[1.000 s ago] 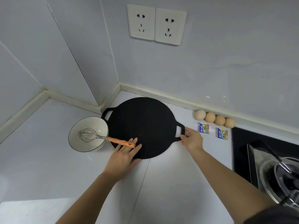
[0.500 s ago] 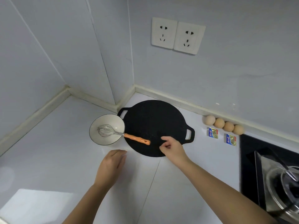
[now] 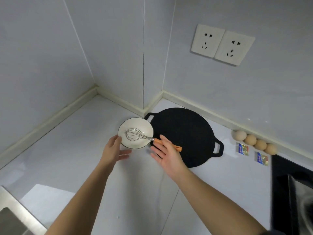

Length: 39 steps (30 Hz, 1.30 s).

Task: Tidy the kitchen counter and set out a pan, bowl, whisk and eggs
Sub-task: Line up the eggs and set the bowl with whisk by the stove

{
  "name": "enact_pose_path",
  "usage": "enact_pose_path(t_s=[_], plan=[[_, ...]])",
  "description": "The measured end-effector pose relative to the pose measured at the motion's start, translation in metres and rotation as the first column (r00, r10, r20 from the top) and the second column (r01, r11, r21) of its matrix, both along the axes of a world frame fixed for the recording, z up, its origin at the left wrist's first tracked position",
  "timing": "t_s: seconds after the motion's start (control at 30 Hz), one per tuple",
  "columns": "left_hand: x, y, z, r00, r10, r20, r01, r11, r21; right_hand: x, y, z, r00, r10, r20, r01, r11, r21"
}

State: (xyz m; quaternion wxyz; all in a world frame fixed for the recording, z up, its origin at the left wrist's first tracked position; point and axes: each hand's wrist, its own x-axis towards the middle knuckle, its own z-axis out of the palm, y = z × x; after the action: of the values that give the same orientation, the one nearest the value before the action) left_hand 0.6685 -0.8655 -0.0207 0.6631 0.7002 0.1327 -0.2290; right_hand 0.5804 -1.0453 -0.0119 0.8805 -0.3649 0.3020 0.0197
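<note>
The white table (image 3: 135, 192) carries a round flat black pan (image 3: 186, 129) near the wall corner. The left hand (image 3: 112, 151), fingers relaxed and straight, sets its thumb at a white ceramic bowl (image 3: 144, 125) (just left of the pan); the right hand (image 3: 167, 155) spreads its fingers over the orange-handled wire whisk (image 3: 149, 138) resting in it. Four tan eggs (image 3: 255, 142) line the wall

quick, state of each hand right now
Left hand: open, at the bowl rim, holding nothing.
Right hand: open, over the whisk handle.
</note>
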Motion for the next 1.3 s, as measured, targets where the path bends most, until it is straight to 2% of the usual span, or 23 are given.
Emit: enact_pose_path(t_s=[0.17,0.37,0.57,0.8,1.3], plan=[[0.007,-0.006,0.004,0.994,-0.098,-0.055,0.099,0.995,0.021,0.010,0.007,0.003,0.997,-0.072,-0.035,0.074,0.996,0.058],[0.004,-0.009,0.005,0.998,-0.048,-0.037,0.049,0.998,0.044,0.008,0.002,0.005,0.997,-0.033,-0.064,0.033,0.999,-0.007],[-0.015,-0.024,0.012,0.994,-0.106,0.003,0.106,0.994,0.033,-0.019,-0.018,0.007,0.997,-0.060,-0.049,0.056,0.995,-0.081],[-0.057,-0.071,0.022,0.975,-0.219,0.015,0.219,0.976,0.004,-0.076,-0.061,0.020,0.987,-0.154,-0.054,0.149,0.985,-0.091],[-0.170,-0.187,0.031,0.887,-0.455,-0.082,0.454,0.890,-0.028,-0.222,-0.158,0.028,0.943,-0.317,-0.100,0.298,0.940,-0.168]])
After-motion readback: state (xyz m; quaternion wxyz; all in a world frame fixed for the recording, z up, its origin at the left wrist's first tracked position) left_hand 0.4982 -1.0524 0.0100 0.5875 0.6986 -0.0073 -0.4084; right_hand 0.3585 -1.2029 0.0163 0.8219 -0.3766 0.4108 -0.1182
